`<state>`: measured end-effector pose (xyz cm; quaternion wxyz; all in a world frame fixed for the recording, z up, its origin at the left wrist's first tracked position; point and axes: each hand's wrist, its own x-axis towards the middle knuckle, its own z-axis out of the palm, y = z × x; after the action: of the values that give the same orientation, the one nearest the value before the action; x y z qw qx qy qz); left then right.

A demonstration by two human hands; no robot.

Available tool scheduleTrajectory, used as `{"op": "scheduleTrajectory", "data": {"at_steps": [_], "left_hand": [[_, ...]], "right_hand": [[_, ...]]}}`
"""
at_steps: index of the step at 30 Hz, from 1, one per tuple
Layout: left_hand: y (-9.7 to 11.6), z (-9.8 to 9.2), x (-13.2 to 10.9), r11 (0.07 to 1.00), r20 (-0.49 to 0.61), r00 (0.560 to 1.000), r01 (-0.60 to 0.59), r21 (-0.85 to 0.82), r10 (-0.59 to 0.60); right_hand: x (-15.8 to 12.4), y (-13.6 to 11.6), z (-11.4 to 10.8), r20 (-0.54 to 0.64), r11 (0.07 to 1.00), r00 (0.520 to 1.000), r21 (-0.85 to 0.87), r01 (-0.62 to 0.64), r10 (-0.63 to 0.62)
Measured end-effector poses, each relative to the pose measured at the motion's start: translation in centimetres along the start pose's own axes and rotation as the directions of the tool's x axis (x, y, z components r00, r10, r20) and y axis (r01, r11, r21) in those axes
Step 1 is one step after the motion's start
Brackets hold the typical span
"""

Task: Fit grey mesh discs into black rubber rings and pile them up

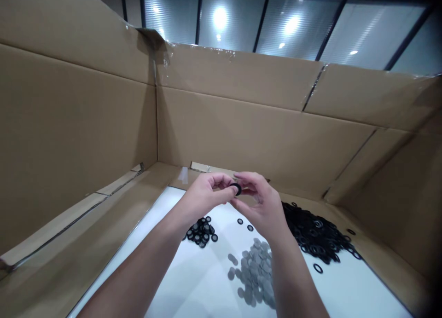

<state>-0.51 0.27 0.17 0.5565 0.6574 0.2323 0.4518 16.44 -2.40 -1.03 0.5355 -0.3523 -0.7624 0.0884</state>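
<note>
**Black rubber ring [236, 188] pinched between left hand [203, 196] and right hand [262, 207]**

In the head view, the ring is held up above the far part of a white worktop [193, 281], nearly edge-on, so little of it shows. The left hand's fingers [221, 182] are curled almost closed, with the thumb against the ring from the left. The right hand's fingers [250, 182] close in from the right, nearly shut on it too.

Below the hands, a small heap of black rings [200, 231] lies to the left and a much larger heap of black rings [316, 233] to the right. A spread of flat grey discs [255, 274] lies nearer, between the forearms. A loose black ring [240, 221] and a second one [250, 228] sit between the heaps, and a third [318, 268] lies near the large heap.

Cardboard walls [241, 129] rise at the left, far and right, with clear packing tape [165, 55] at a far corner. Beyond them are lit windows [293, 26]. No brand, label or writing can be read.
</note>
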Motion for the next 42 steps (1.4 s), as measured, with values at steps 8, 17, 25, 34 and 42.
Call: {"op": "scheduleTrajectory", "data": {"at_steps": [8,17,25,34,42], "left_hand": [[0.0,0.1,0.0,1.0,-0.022,1.0,0.016,0.012,-0.016],[-0.3,-2.0,0.7,0.941,-0.098,0.995,0.049,0.335,-0.016],[-6.9,-5.5,3.1,0.553,0.11,0.849,0.233,0.8,-0.517],[-11.9,-7.8,3.5,0.387,0.045,0.675,0.366,0.846,-0.737],[-7.9,-6.6,3.1,0.419,0.08,0.79,0.234,0.877,-0.608]], "right_hand": [[-0.3,0.8,2.0,-0.189,0.99,0.972,0.015,-0.139,0.139],[-1.1,3.4,-7.7,-0.17,0.956,0.956,-0.132,-0.262,0.238],[-11.1,14.2,-15.8,-0.114,0.454,0.734,-0.719,-0.527,0.67],[-18.0,17.5,-14.8,-0.204,0.233,0.656,-0.826,-0.514,0.727],[-17.6,16.5,-14.8,-0.247,0.255,0.677,-0.795,-0.551,0.693]]}}
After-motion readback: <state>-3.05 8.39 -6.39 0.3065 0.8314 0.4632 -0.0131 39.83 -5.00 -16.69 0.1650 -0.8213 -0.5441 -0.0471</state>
